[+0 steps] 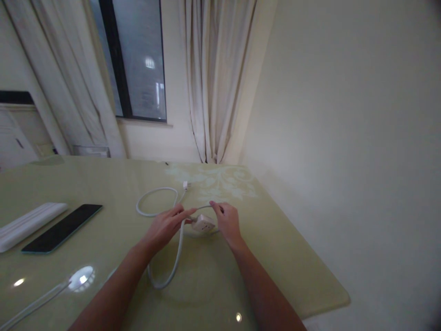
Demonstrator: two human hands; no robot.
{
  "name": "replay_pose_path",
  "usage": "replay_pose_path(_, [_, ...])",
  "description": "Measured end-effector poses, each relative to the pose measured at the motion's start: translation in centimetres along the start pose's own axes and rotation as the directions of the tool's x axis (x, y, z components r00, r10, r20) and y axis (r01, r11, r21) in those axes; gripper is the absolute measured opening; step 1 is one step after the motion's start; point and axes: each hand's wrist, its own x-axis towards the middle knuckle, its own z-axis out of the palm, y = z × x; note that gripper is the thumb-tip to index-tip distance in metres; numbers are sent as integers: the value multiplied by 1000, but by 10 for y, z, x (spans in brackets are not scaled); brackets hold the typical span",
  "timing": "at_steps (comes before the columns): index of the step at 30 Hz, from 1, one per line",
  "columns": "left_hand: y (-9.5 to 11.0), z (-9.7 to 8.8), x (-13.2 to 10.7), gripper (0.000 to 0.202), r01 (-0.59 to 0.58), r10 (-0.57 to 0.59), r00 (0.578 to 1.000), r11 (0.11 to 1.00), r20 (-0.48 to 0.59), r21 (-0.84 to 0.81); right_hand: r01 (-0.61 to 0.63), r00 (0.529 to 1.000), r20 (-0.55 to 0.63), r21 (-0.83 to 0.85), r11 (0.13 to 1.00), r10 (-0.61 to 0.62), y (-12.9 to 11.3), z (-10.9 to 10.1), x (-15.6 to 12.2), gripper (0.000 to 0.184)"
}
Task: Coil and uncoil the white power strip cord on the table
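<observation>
A small white power strip (204, 223) lies on the glossy green table (282, 248). Its thick white cable (174, 264) loops toward me and also curls into a ring (153, 202) farther back, ending in a white plug (185, 185). My left hand (165, 227) pinches the cable right beside the strip's left end. My right hand (227, 220) grips the strip's right side, with fingers also closed on a stretch of cable above it.
A dark tablet (62, 228) and a white keyboard-like bar (29, 224) lie at the left. Another white object (41, 296) shows at the lower left under lamp glare. The table's right edge (310, 257) runs beside a plain wall. Curtains and a window stand behind.
</observation>
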Motion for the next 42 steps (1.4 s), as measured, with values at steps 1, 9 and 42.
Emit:
replay_pose_path(1, [0,0,-1,31,-28,27,999,1000,20,15,4,1000,-3,8,1000,-4,-1,-1,0,69])
replay_pose_path(9, [14,3,0,11,-63,26,976,984,-214,-166,-176,979,171,402,898,115,-3,-7,8,64])
replay_pose_path(42, [25,19,6,43,351,-504,840,220,202,-910,-703,640,761,635,321,-105,-33,26,-35,66])
